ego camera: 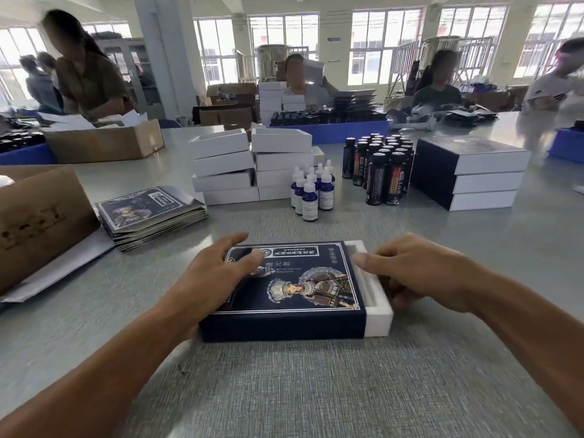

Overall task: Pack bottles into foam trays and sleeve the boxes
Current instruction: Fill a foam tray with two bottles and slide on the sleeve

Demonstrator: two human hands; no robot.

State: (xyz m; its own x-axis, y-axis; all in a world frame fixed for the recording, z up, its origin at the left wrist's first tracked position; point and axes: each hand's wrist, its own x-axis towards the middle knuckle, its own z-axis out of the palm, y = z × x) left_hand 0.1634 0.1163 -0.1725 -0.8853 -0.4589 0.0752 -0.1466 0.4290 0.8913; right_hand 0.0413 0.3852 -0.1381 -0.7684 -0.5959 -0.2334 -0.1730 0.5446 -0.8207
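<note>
A dark blue printed sleeve [303, 292] lies on the grey table in front of me. It covers most of a white box with a foam tray [377, 314], whose right end sticks out of the sleeve. My left hand [208, 276] holds the sleeve's left end, thumb on top. My right hand [420, 273] presses against the box's exposed right end, its fingers curled at the side. The tray's contents are hidden. Behind stand small blue dropper bottles [311, 192] and several dark bottles [379, 169].
Flat printed sleeves [148, 213] are stacked at the left beside a brown carton [38, 222]. Empty white boxes [249, 165] are piled at the middle back. Three sleeved boxes [471, 175] are stacked at the right. Other people work across the table.
</note>
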